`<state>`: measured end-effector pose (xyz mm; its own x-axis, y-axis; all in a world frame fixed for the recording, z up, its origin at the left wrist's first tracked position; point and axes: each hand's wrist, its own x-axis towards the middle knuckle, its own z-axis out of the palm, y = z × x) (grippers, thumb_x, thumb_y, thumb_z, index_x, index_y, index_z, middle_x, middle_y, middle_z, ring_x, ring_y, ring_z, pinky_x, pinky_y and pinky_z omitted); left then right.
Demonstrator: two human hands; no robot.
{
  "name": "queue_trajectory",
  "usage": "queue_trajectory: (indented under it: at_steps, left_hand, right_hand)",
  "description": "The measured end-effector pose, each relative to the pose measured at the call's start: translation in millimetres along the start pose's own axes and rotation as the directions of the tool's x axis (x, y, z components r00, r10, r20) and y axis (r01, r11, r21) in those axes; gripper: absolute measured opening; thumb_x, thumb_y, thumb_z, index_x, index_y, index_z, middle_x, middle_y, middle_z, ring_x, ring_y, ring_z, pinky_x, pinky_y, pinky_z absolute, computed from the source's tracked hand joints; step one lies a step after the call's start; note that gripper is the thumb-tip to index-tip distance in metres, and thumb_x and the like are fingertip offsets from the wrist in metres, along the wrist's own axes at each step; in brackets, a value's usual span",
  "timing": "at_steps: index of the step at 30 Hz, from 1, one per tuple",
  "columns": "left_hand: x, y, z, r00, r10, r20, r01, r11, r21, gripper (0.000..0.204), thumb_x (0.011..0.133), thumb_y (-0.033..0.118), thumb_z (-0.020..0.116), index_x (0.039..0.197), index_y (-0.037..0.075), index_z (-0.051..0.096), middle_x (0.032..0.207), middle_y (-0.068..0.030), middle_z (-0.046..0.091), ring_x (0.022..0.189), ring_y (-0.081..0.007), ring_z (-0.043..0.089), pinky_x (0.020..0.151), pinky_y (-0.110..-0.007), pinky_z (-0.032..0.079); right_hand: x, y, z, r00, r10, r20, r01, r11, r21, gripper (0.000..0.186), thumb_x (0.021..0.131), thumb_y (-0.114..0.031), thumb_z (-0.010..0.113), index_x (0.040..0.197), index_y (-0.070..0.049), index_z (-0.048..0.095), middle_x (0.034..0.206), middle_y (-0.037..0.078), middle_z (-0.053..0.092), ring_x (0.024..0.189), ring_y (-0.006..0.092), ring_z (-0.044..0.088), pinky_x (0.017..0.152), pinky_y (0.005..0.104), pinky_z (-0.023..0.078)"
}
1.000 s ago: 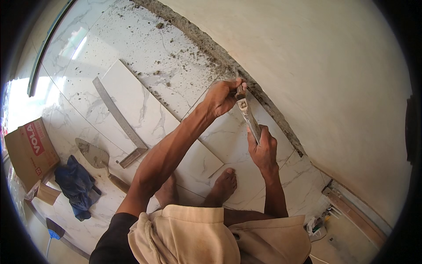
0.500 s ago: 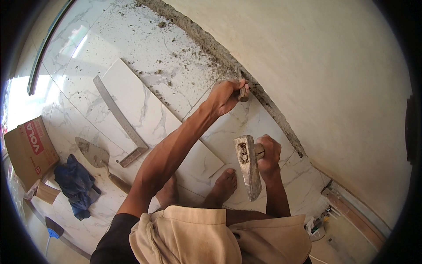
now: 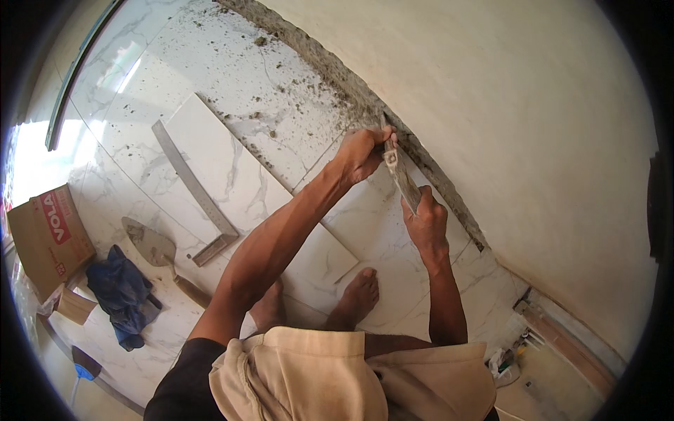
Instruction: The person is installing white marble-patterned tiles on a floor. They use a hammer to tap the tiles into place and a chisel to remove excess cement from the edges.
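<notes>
My left hand (image 3: 361,153) is wrapped round a metal chisel (image 3: 385,121), whose tip sits at the rough chipped groove (image 3: 319,70) along the wall's foot. Below it, my right hand (image 3: 427,223) grips a worn, pale-stained hammer (image 3: 401,179) by the handle. The hammer's head is up at the chisel's top, which it partly hides. Grit and small rubble lie on the white marble-look tiles (image 3: 133,91) beside the groove. A loose tile (image 3: 249,196) lies diagonally left of my hands.
A metal square (image 3: 193,186), a trowel (image 3: 151,245), a blue cloth (image 3: 123,298) and a cardboard box (image 3: 45,238) lie at left. The plastered wall (image 3: 533,140) fills the right. A long straightedge (image 3: 81,67) is at upper left; planks (image 3: 562,337) are at lower right.
The hammer swung down and back between a second and half a second ago, then rose to the chisel again. My left hand has shifted slightly right, still holding the chisel.
</notes>
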<state>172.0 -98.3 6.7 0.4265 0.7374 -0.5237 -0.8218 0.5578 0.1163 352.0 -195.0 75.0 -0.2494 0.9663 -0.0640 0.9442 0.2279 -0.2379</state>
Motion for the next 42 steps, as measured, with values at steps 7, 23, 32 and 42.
queue_trajectory:
  at_steps: [7,23,32,42]
  left_hand:
    - [0,-1,6,1.0,-0.005,-0.014,0.004,0.999,-0.047,0.016,0.099,0.002,0.046,0.111,-0.008,0.051,0.095,-0.0094,0.053,0.085,-0.018,0.056,0.078,-0.032,0.05]
    - [3,1,3,0.999,0.029,0.017,-0.027,0.992,-0.12,0.014,0.097,-0.003,0.047,0.108,-0.01,0.046,0.101,-0.0121,0.048,0.09,-0.0193,0.053,0.081,-0.032,0.049]
    - [-2,-3,9,0.999,0.042,-0.01,-0.043,0.996,-0.076,0.014,0.096,-0.004,0.046,0.108,-0.011,0.048,0.101,-0.012,0.05,0.089,-0.0201,0.054,0.08,-0.033,0.049]
    - [1,-9,7,0.999,0.04,-0.026,-0.043,0.994,-0.1,0.014,0.096,-0.005,0.047,0.109,-0.011,0.048,0.1,-0.0128,0.05,0.087,-0.0209,0.054,0.078,-0.034,0.049]
  right_hand:
    - [-20,3,-2,0.956,-0.209,-0.206,0.25,0.947,0.201,0.033,0.071,-0.005,0.076,0.094,0.001,0.053,0.072,0.019,0.062,0.062,0.0379,0.065,0.054,0.0421,0.053]
    - [-16,-13,-12,0.962,-0.078,-0.263,0.134,0.97,0.205,0.02,0.088,-0.013,0.069,0.089,0.004,0.058,0.062,0.017,0.061,0.053,0.0293,0.065,0.047,0.0376,0.051]
    - [-16,-14,-13,0.992,0.036,-0.125,-0.013,0.984,0.179,0.022,0.084,-0.013,0.07,0.089,0.003,0.055,0.063,0.018,0.061,0.055,0.0341,0.065,0.049,0.0398,0.051]
    - [-18,-9,-10,0.98,-0.018,-0.197,0.055,0.981,0.183,0.021,0.088,-0.015,0.067,0.089,0.003,0.056,0.06,0.019,0.059,0.053,0.0299,0.065,0.046,0.0366,0.05]
